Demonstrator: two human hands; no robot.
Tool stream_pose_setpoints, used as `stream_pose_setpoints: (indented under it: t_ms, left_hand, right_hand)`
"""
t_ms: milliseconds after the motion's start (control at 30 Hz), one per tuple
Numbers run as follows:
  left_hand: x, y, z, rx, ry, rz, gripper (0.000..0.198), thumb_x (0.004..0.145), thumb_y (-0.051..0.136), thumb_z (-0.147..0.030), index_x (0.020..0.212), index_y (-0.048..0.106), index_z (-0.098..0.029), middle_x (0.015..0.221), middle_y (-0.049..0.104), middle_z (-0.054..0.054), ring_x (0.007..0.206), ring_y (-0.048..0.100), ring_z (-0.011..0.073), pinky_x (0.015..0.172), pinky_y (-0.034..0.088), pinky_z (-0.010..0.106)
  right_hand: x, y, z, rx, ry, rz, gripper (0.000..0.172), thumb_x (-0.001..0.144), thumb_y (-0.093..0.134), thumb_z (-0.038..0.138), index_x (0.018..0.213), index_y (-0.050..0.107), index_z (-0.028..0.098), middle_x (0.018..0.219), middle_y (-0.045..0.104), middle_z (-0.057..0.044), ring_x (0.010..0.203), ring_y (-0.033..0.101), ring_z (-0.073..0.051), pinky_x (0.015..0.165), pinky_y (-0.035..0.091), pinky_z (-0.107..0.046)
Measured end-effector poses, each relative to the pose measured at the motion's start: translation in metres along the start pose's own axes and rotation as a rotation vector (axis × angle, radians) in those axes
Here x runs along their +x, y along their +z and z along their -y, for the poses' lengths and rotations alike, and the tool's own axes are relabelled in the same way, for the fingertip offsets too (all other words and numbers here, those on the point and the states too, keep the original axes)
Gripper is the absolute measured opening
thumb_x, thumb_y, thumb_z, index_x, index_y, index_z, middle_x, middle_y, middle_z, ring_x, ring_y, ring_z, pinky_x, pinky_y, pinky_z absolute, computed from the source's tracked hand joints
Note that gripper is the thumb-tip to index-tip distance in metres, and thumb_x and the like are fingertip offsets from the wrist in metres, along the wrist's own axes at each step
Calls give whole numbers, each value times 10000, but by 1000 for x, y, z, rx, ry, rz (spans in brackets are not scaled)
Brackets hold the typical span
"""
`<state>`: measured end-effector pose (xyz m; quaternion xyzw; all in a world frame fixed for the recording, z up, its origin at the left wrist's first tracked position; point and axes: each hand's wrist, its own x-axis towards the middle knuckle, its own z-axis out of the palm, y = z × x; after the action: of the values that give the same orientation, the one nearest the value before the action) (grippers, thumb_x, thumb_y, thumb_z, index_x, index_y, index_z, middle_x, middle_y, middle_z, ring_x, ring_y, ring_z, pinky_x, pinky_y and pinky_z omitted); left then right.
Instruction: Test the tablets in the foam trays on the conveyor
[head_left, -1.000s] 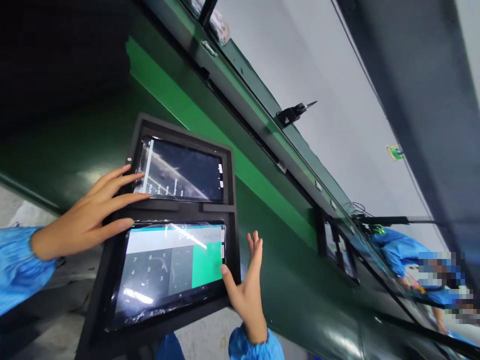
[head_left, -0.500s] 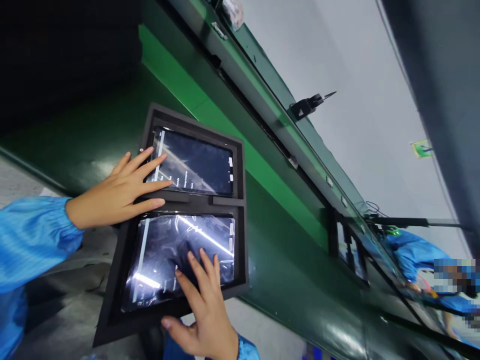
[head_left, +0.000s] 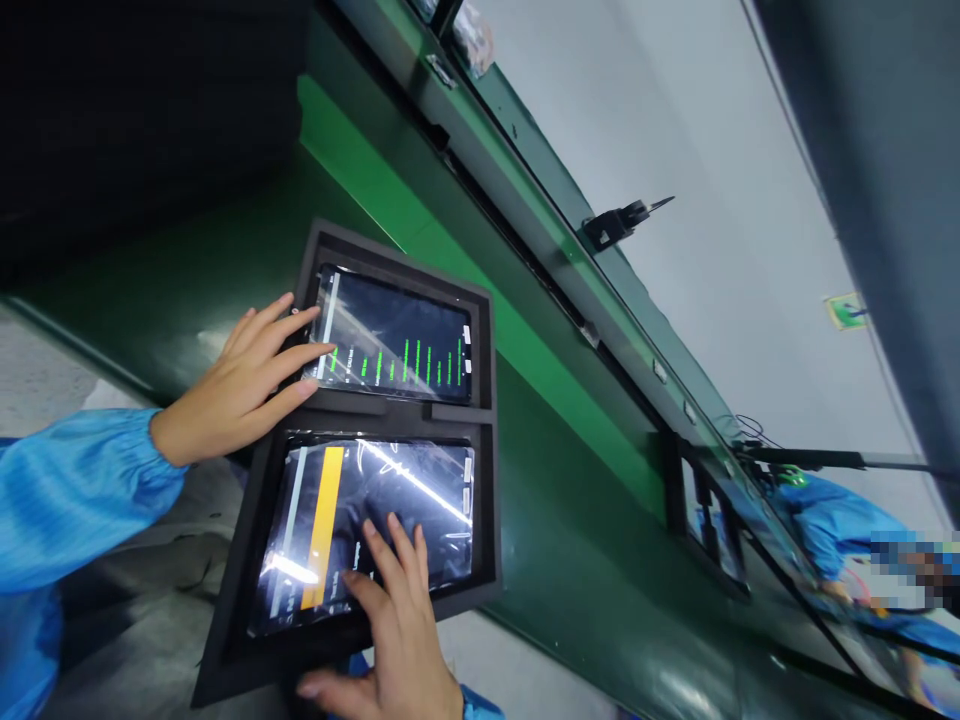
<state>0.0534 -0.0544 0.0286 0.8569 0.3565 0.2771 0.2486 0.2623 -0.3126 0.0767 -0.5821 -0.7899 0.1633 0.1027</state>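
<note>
Both screens differ from a second ago. The upper tablet (head_left: 397, 345) showed a list of white text; it now shows a row of green vertical bars. The lower tablet (head_left: 379, 515) went from a keypad with a green block, to dark, to a dark page with one orange-yellow stripe. My reading: both units are live and answering touches, so the screen work is moving on page by page.

My left hand (head_left: 236, 390) lies open, holding nothing, fingertips at the left edge of the upper tablet. My right hand (head_left: 401, 630), which was off the tray's right side, now rests flat and open on the lower screen, nothing gripped.

Both tablets sit in the two pockets of a black foam tray (head_left: 486, 440) on the green conveyor belt (head_left: 577, 530). Each is wrapped in glossy, wrinkled film that throws glare streaks. Another tray (head_left: 705, 505) stands further down the belt, near a person in blue (head_left: 821, 515).
</note>
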Motion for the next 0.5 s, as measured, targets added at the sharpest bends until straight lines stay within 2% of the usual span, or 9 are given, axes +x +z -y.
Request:
stream_pose_setpoints:
  t_ms: [167, 300, 400, 433, 500]
  left_hand:
    - [-1, 1, 4, 30, 28, 10, 388, 1079, 321, -380, 1396, 524, -286, 1639, 249, 52, 1556, 97, 311, 1229, 170, 651]
    - [1, 1, 5, 32, 38, 32, 383, 1078, 319, -382, 1360, 560, -289, 1645, 238, 38, 1556, 92, 312, 1229, 181, 650]
    - [1, -2, 5, 40, 8, 21, 406, 1071, 323, -413, 1398, 519, -274, 1645, 250, 53, 1558, 94, 304, 1231, 167, 647]
    - [-1, -3, 4, 50, -21, 10, 435, 1066, 322, -433, 1434, 479, -260, 1645, 255, 70, 1558, 97, 305, 1231, 153, 651]
    - [-14, -3, 2, 83, -92, -19, 535, 1050, 316, -470, 1524, 348, -226, 1624, 303, 115, 1551, 140, 312, 1233, 121, 658]
  right_hand:
    - [-4, 4, -1, 88, 90, -153, 733, 739, 671, 799, 1149, 527, 209, 1502, 519, -219, 1472, 389, -394, 1174, 311, -670]
    - [-5, 3, 3, 131, 137, -180, 636, 785, 638, 781, 1073, 520, 227, 1515, 509, -200, 1469, 397, -391, 1165, 327, -670]
    - [-8, -3, -7, 105, 177, -223, 548, 857, 661, 645, 1187, 531, 227, 1544, 481, -175, 1493, 355, -382, 1182, 279, -688]
    - [-9, -6, -15, 81, 238, -271, 532, 891, 657, 570, 1273, 519, 226, 1557, 464, -168, 1510, 324, -372, 1189, 253, -695]
    - [-14, -12, -38, 30, 458, -412, 559, 952, 600, 453, 1433, 455, 207, 1592, 408, -173, 1536, 266, -351, 1198, 225, -697]
